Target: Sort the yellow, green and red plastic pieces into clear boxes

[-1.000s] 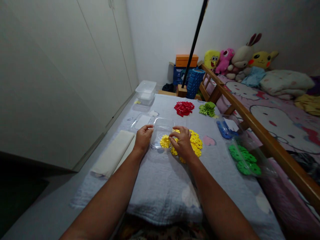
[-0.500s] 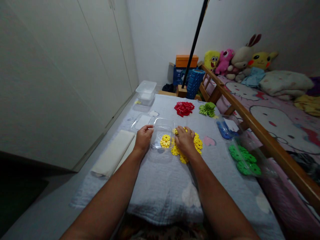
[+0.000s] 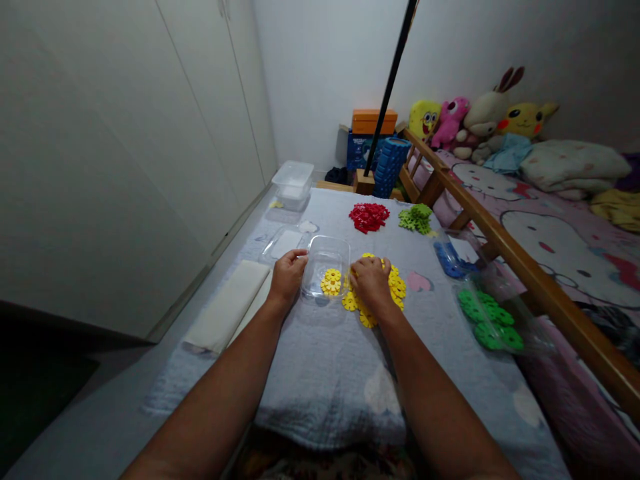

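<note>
A small clear plastic box [image 3: 326,257] stands on the grey quilt [image 3: 325,373] with several yellow snowflake pieces [image 3: 331,282] in its near end. My left hand [image 3: 287,277] grips the box's left wall, fingers curled over the rim. To the right of the box lies a heap of yellow snowflake pieces [image 3: 397,285]. My right hand [image 3: 371,282] rests on that heap with its fingers bunched down onto the pieces; what lies under the fingers is hidden.
A red pile [image 3: 369,217] and a light green pile [image 3: 415,218] lie further back. Clear bags of blue pieces [image 3: 453,257] and green pieces [image 3: 490,320] sit on the right beside a wooden bed rail [image 3: 525,267]. A lid [image 3: 285,241], a stacked clear tub [image 3: 293,181] and a folded cloth [image 3: 227,307] are on the left.
My right hand moved from the box's right edge back onto the yellow heap and closed on the pieces. My left hand stayed on the box.
</note>
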The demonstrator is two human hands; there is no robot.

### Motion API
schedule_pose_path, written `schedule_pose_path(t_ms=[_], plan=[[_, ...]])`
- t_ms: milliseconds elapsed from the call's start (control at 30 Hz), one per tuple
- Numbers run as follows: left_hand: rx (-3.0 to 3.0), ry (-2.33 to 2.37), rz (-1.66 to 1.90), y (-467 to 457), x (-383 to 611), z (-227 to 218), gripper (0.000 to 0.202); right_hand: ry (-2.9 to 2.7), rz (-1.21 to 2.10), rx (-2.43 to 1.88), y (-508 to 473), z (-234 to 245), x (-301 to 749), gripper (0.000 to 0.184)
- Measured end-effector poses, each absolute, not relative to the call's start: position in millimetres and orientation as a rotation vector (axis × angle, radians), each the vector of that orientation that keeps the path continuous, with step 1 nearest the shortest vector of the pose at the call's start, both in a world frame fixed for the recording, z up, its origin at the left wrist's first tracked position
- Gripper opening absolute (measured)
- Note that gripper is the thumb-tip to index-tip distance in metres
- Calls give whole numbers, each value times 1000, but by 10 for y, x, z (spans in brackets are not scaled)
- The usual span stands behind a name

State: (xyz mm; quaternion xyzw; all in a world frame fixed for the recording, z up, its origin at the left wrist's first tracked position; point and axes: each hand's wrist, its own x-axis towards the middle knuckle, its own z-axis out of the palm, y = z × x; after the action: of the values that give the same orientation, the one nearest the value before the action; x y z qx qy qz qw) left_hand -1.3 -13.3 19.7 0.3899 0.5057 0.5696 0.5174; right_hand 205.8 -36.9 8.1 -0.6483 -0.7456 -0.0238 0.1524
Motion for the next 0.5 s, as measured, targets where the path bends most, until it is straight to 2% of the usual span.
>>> schedule_pose_path(t_ms=[500], plan=[[939, 1195, 1376, -115, -17, 160, 36, -1606, -148, -1681, -403, 207, 2191, 22]])
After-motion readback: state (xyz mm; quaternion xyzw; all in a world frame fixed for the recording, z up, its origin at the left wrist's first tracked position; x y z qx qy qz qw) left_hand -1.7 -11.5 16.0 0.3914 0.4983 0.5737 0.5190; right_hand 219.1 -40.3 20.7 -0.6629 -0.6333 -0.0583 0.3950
